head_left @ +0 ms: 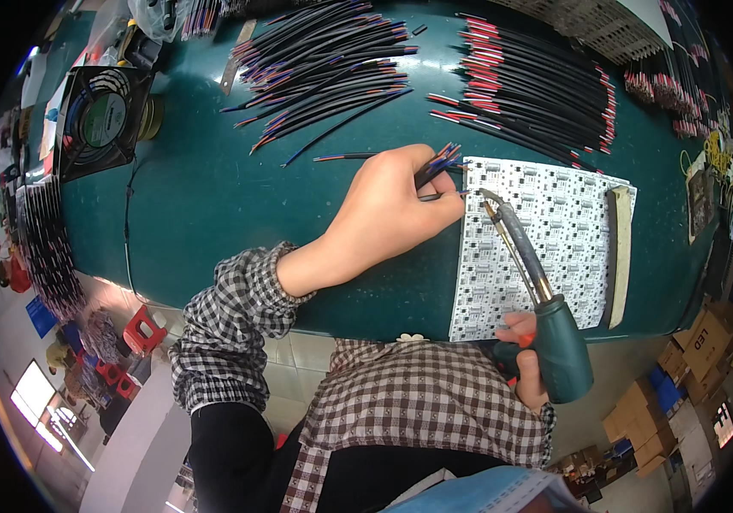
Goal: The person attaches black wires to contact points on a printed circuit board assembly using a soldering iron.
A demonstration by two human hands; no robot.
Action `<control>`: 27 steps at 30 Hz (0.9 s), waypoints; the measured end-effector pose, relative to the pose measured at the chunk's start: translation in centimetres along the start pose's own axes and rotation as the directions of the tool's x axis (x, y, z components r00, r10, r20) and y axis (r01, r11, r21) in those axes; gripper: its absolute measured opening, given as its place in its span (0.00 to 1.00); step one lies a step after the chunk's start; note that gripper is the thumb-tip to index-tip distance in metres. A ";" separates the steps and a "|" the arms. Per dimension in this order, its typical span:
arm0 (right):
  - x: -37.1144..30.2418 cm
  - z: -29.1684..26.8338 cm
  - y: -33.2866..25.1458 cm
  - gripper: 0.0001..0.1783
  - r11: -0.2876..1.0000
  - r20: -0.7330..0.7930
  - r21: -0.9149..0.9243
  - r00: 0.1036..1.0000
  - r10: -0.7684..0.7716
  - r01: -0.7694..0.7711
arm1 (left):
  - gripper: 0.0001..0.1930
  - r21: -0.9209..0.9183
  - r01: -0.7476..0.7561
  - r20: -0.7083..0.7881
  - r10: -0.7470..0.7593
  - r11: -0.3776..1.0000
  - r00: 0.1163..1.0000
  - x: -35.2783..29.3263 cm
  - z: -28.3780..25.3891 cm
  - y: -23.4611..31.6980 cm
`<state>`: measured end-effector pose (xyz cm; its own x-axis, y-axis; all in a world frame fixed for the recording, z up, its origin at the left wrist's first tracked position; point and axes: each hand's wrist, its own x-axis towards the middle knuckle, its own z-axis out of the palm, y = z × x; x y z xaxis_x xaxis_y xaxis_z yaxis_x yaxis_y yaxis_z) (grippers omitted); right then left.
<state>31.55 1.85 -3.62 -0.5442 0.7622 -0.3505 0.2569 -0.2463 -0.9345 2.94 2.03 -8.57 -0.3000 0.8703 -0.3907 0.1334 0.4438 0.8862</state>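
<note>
The board sheet (pixel 559 244) lies on the table (pixel 187 214), its upper left edge under the iron's (pixel 560 329) tip. The left hand (pixel 392 201) pinches a bunch of wires (pixel 443 162) beside that edge; the right hand (pixel 531 379) is wrapped round the iron. This looks like soldering — the next move calls for wire and tip meeting steadily. Beyond lie blue-tipped wires (pixel 324 77) and red-tipped wires (pixel 537 90).

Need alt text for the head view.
A person's left hand holds a bundle of black cables at the left edge of a white circuit-board panel; the right hand holds a green-handled soldering iron, its tip near that edge. More cables lie farther back on the green table; a black fan stands at left.
</note>
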 end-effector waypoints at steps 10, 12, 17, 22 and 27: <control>0.6 0.5 0.0 0.31 0.998 -0.003 -0.060 1.000 -0.029 0.029 | 0.06 0.012 -0.016 0.007 0.016 1.000 1.000 0.1 -0.1 0.1; 0.6 0.6 0.1 0.31 0.999 -0.038 -0.029 0.999 -0.017 0.016 | 0.06 -0.004 -0.008 0.013 0.008 1.000 1.000 0.1 -0.1 0.1; 0.8 0.5 -0.7 0.14 0.997 0.046 -0.069 0.998 0.035 -0.032 | 0.06 0.000 -0.004 0.002 0.004 1.000 1.000 -0.1 -0.2 0.1; 0.7 0.5 -0.1 0.21 0.998 0.019 -0.070 1.000 -0.005 0.007 | 0.07 -0.016 -0.009 0.018 0.009 1.000 1.000 0.2 -0.1 0.2; 0.5 0.3 -0.2 0.32 0.999 0.007 0.012 0.999 0.036 -0.037 | 0.07 -0.012 0.014 0.025 -0.014 1.000 1.000 0.1 -0.2 0.2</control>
<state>31.04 2.10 -3.57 -0.5400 0.7485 -0.3848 0.2669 -0.2813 -0.9218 2.73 2.16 -8.39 -0.2778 0.8693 -0.4089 0.1183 0.4534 0.8834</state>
